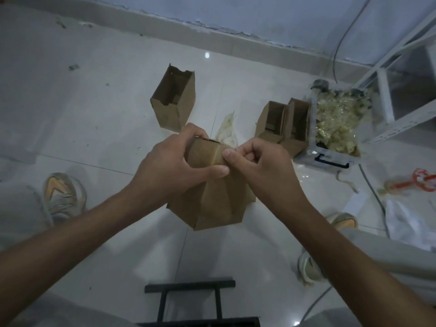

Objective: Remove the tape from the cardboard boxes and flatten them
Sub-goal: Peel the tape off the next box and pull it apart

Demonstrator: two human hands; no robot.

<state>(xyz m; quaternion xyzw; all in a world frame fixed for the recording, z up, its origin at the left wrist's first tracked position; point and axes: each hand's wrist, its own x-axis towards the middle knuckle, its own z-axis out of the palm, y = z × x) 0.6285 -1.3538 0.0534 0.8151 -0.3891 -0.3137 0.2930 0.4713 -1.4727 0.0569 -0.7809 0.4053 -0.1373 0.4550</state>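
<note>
A brown cardboard box (212, 204) is held up in front of me above the floor. My left hand (172, 161) grips its top left side, thumb across the front. My right hand (257, 161) has its fingers curled, and its thumb and forefinger pinch at the box's top right edge; whether there is tape between them is too small to tell. A strip of peeled clear tape (227, 131) lies on the floor just behind the box. One open box (173, 100) stands behind on the floor, and two more open boxes (283, 123) stand to the right.
A clear plastic bin (335, 156) full of crumpled tape sits at the right, beside a white metal rack (389, 95). Cables run along the right floor. Red scissors (415, 180) lie at far right. My shoes flank the box; a black stool frame (191, 300) is below.
</note>
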